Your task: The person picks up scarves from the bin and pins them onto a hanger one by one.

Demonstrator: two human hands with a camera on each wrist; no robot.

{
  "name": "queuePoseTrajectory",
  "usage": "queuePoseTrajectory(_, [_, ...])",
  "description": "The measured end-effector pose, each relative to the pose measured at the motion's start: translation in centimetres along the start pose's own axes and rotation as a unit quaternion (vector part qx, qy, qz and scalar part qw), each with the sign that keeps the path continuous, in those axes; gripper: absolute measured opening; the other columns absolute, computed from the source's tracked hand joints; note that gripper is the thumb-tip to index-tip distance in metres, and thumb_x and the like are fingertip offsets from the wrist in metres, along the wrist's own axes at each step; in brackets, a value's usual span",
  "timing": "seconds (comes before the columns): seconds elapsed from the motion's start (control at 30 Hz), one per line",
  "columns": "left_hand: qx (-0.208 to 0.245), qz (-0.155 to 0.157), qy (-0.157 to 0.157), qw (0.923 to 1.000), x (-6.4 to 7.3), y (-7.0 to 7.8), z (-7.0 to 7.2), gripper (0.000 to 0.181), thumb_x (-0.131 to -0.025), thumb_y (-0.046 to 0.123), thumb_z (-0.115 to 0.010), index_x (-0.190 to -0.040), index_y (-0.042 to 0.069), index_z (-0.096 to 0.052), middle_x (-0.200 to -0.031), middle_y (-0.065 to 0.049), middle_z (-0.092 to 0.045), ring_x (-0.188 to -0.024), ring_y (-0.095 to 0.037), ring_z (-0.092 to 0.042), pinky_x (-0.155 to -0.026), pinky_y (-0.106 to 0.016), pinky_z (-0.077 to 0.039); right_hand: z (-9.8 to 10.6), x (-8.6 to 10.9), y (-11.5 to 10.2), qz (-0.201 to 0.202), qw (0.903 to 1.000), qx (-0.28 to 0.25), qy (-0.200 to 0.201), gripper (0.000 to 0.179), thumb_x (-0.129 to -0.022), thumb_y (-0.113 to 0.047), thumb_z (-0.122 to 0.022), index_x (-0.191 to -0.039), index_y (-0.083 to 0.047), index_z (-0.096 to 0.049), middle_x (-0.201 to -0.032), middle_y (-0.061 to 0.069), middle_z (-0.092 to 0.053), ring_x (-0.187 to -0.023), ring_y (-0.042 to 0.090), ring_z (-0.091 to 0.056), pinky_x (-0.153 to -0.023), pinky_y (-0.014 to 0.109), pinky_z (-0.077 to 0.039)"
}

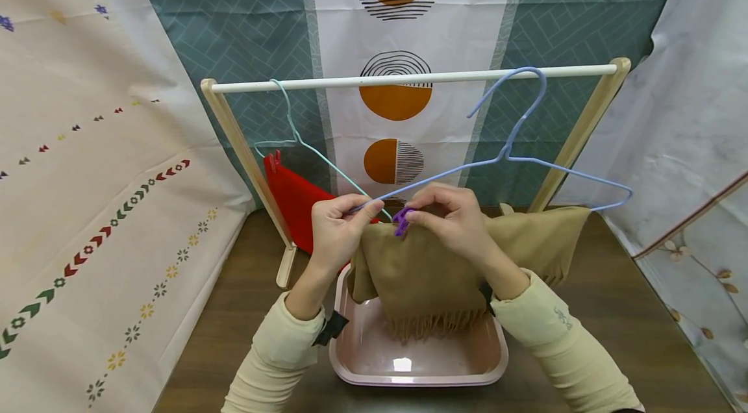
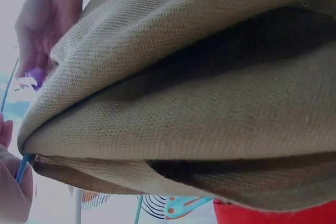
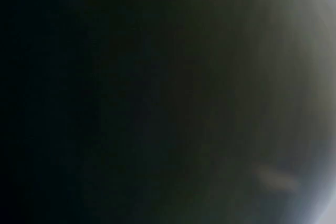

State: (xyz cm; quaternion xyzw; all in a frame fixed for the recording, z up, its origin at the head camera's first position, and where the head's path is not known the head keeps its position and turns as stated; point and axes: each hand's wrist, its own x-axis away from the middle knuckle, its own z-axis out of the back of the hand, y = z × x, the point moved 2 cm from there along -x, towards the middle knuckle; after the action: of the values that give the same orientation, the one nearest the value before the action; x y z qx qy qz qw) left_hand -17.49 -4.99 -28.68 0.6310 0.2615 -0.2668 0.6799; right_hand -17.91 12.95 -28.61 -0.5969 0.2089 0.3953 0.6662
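A tan fringed scarf (image 1: 432,276) is draped over the lower part of a blue wire hanger (image 1: 504,154), its fringe hanging down in front. My left hand (image 1: 337,231) pinches the hanger's left end between thumb and fingers. With thumb and fingertips, my right hand (image 1: 458,225) grips a purple clothespin (image 1: 401,221) at the scarf's top edge. In the left wrist view, scarf folds (image 2: 157,114) fill most of the picture, and the purple clothespin (image 2: 35,77) shows at the left. The right wrist view is dark and blurred.
A white rail (image 1: 327,83) on wooden posts crosses behind; the blue hanger's hook overlaps it. A mint hanger (image 1: 290,115) hangs at its left end with red cloth (image 1: 295,199) and a red clip (image 1: 276,158). Below the scarf stands a pink basin (image 1: 417,379) on the brown table (image 1: 216,335).
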Motion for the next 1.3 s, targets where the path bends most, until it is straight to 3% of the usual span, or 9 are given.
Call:
queuePoseTrajectory(0.27, [0.008, 0.005, -0.003, 1.0, 0.1, 0.2, -0.3, 0.006, -0.073, -0.009, -0.069, -0.069, -0.012, -0.065, -0.056, -0.014, -0.058, -0.041, -0.003, -0.039, -0.038, -0.016, -0.034, -1.2, -0.3, 0.7, 0.022, 0.9935, 0.085, -0.072, 0.019, -0.067, 0.008, -0.074, -0.083, 0.002, -0.067, -0.078, 0.008, -0.065, -0.071, 0.016, -0.061, -0.063, 0.025, -0.051])
queuePoseTrajectory(0.43, [0.003, 0.002, 0.002, 1.0, 0.2, 0.0, -0.1, 0.006, -0.073, -0.009, -0.069, -0.069, -0.012, -0.066, -0.058, -0.011, -0.059, -0.042, -0.003, -0.037, -0.039, -0.015, -0.033, -0.6, 0.4, 0.5, 0.015, 0.9855, 0.122, -0.117, 0.042, -0.067, 0.002, -0.077, -0.107, 0.004, -0.062, -0.1, 0.011, -0.063, -0.085, 0.02, -0.061, -0.073, 0.026, -0.051])
queuePoseTrajectory(0.6, [0.005, -0.008, 0.011, 0.9999, 0.4, -0.1, 0.4, 0.006, -0.072, -0.01, -0.069, -0.068, -0.01, -0.066, -0.053, -0.009, -0.054, -0.041, -0.004, -0.032, -0.036, -0.017, -0.027, 0.9, 2.1, -0.1, 0.015, 0.9883, 0.112, -0.102, 0.054, -0.065, 0.006, -0.077, -0.116, 0.005, -0.057, -0.114, 0.015, -0.057, -0.094, 0.023, -0.059, -0.081, 0.028, -0.048])
queuePoseTrajectory(0.73, [0.002, -0.019, 0.014, 0.9997, 0.4, -0.3, 0.8, 0.007, -0.072, -0.011, -0.069, -0.066, -0.009, -0.065, -0.05, -0.008, -0.051, -0.04, -0.004, -0.028, -0.035, -0.02, -0.024, 2.4, 3.8, -0.7, -0.002, 0.9911, 0.096, -0.092, 0.054, -0.064, 0.008, -0.076, -0.115, 0.006, -0.057, -0.112, 0.016, -0.057, -0.1, 0.02, -0.057, -0.085, 0.025, -0.045])
queuePoseTrajectory(0.93, [0.002, -0.02, 0.015, 0.9997, 0.5, -0.3, 1.4, 0.006, -0.072, -0.011, -0.069, -0.068, -0.009, -0.066, -0.051, -0.002, -0.052, -0.039, -0.004, -0.027, -0.035, -0.019, -0.025, 5.0, 6.3, -1.4, -0.022, 0.9896, 0.125, -0.068, 0.052, -0.061, 0.012, -0.076, -0.11, 0.007, -0.06, -0.108, 0.015, -0.061, -0.1, 0.014, -0.055, -0.086, 0.02, -0.042])
queuePoseTrajectory(1.17, [-0.005, -0.007, 0.013, 0.9999, 0.5, -0.4, 2.0, 0.005, -0.072, -0.009, -0.07, -0.069, -0.009, -0.067, -0.053, 0.0, -0.052, -0.039, -0.006, -0.027, -0.035, -0.019, -0.026, 8.5, 9.8, -1.5, -0.077, 0.9793, 0.175, -0.068, 0.048, -0.062, 0.013, -0.075, -0.107, 0.004, -0.062, -0.104, 0.012, -0.062, -0.099, 0.009, -0.055, -0.084, 0.018, -0.042])
queuePoseTrajectory(1.3, [-0.008, -0.005, 0.014, 0.9999, 0.3, -0.4, 2.4, 0.005, -0.073, -0.01, -0.069, -0.069, -0.009, -0.066, -0.052, 0.001, -0.05, -0.039, -0.007, -0.026, -0.035, -0.019, -0.025, 10.7, 11.9, -0.9, -0.096, 0.9669, 0.225, -0.073, 0.047, -0.062, 0.011, -0.075, -0.106, 0.0, -0.063, -0.103, 0.008, -0.063, -0.098, 0.005, -0.055, -0.08, 0.014, -0.042])
